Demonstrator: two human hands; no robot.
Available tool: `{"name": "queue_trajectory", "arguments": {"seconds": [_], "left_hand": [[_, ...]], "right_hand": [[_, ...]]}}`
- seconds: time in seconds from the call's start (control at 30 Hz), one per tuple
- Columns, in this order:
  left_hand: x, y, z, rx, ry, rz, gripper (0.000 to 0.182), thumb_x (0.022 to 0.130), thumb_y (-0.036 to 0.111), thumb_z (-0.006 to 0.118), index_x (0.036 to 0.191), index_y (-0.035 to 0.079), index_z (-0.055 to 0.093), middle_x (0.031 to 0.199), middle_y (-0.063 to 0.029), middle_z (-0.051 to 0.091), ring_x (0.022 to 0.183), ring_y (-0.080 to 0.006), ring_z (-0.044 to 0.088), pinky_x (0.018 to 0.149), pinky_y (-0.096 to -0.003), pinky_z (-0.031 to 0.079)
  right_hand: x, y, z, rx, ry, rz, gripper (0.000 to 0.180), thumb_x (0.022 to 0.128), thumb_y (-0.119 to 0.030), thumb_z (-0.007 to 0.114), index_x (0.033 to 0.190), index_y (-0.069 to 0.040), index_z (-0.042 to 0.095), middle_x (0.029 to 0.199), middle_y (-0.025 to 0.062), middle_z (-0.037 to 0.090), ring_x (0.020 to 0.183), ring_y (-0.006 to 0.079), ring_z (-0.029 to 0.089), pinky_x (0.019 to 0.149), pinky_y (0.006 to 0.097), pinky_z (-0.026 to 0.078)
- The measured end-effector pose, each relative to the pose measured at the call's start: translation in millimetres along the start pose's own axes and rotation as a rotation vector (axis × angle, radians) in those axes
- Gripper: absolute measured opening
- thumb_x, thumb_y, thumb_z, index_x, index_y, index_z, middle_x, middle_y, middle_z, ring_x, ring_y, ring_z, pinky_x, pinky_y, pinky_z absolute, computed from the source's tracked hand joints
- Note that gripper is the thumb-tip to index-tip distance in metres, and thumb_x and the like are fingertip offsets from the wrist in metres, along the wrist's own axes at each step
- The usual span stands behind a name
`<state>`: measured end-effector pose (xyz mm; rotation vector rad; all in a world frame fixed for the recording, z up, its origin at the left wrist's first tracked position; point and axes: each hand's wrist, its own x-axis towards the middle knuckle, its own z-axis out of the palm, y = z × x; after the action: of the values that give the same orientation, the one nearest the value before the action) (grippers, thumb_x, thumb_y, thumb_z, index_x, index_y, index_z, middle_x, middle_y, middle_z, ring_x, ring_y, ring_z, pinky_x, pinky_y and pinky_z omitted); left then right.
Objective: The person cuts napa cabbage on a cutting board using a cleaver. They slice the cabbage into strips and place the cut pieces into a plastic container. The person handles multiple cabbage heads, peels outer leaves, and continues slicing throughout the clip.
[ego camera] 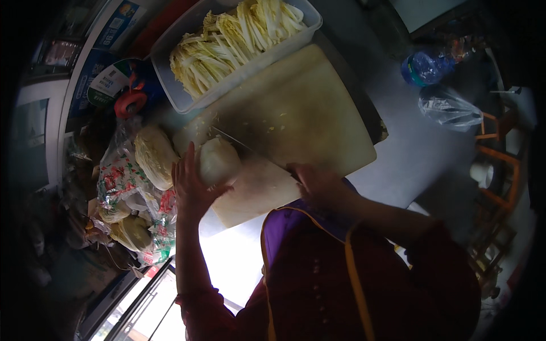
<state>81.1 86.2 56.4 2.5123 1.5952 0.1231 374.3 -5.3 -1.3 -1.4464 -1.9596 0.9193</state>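
Note:
My left hand [190, 187] cups a pale napa cabbage [219, 162] at the left part of a large cutting board [328, 111]. Its fingers lie along the cabbage's left side, and the thumb reaches around the near end. In my right hand [313, 181] is a knife, its handle mostly hidden by the fingers. The thin knife blade [247, 147] points up and left across the board, its tip just beyond the cabbage. Another whole napa cabbage [154, 157] lies left of my left hand.
Behind the board stands a translucent plastic tub [187, 104] of cut cabbage strips [239, 47]. A printed plastic bag [115, 170] with more cabbages [132, 232] is at left, near a red-capped container [130, 103]. At right are a clear bag [450, 108] and a blue-tinted bottle [426, 68].

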Motion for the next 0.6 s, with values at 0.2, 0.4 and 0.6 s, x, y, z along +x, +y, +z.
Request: {"name": "queue_trajectory", "arguments": {"seconds": [0.2,0.4,0.6], "left_hand": [[-10.0,0.3,0.6,-0.086,-0.155,-0.163,0.112,0.051,0.031,0.095,0.144,0.006,0.037,0.13,-0.0212,0.052,0.117,-0.0418,0.053,0.099,-0.0518,0.043],[-14.5,-6.7,11.0,-0.099,-0.095,-0.138,0.105,0.055,0.033,0.092,0.138,0.001,0.038,0.13,-0.0231,0.049,0.121,-0.0446,0.048,0.101,-0.0535,0.04],[-17.9,-8.0,18.0,-0.093,-0.071,-0.08,0.104,0.055,0.034,0.091,0.138,-0.001,0.038,0.13,-0.0247,0.048,0.121,-0.0458,0.047,0.102,-0.0541,0.04]], "right_hand": [[-2.4,-49.7,17.9,0.053,-0.132,0.06,0.033,0.095,-0.012,0.052,0.125,0.0,0.047,0.091,0.0202,0.059,0.062,0.0349,0.065,0.053,0.0447,0.055],[-9.6,-81.7,4.4,-0.015,-0.104,0.011,0.032,0.093,-0.007,0.052,0.12,0.008,0.045,0.089,0.0213,0.058,0.063,0.0331,0.067,0.052,0.0395,0.056],[-4.8,-86.5,10.9,-0.029,-0.075,0.037,0.028,0.09,-0.007,0.055,0.112,0.008,0.048,0.086,0.0199,0.059,0.062,0.0321,0.066,0.05,0.0382,0.056]]}}
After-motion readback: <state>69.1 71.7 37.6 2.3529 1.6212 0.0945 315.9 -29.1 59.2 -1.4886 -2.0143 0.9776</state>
